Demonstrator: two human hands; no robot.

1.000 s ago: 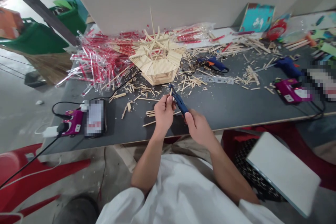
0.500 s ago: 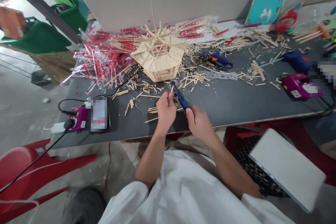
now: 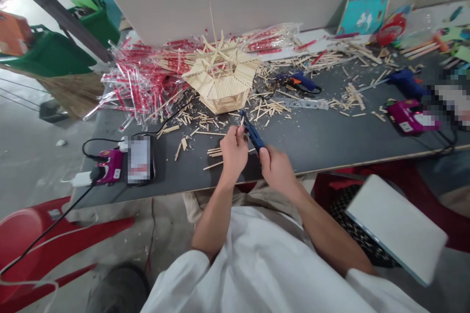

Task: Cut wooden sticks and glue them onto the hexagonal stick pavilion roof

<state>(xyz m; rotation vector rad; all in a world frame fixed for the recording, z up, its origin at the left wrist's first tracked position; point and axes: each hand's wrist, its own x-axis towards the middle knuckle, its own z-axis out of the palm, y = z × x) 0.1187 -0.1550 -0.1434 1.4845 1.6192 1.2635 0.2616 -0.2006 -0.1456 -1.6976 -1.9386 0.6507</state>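
My left hand is closed in a pinch on a short wooden stick that points up from the fingertips. My right hand is wrapped round the handles of a pair of blue pliers. The jaws of the pliers are at the upper end of the stick; whether they bite on it is too small to tell. Just beyond stands a many-sided model built of wooden sticks, with a sloping roof. Several loose sticks lie left of my left hand.
Cut stick pieces litter the dark table. Red-and-clear wrappers heap at the left. A phone lies near a purple power socket. Two glue guns lie to the right, with a metal ruler in front of the nearer one.
The view has turned slightly to the right. Both hands keep nearly the same pose, with the pliers still at the end of the stick.
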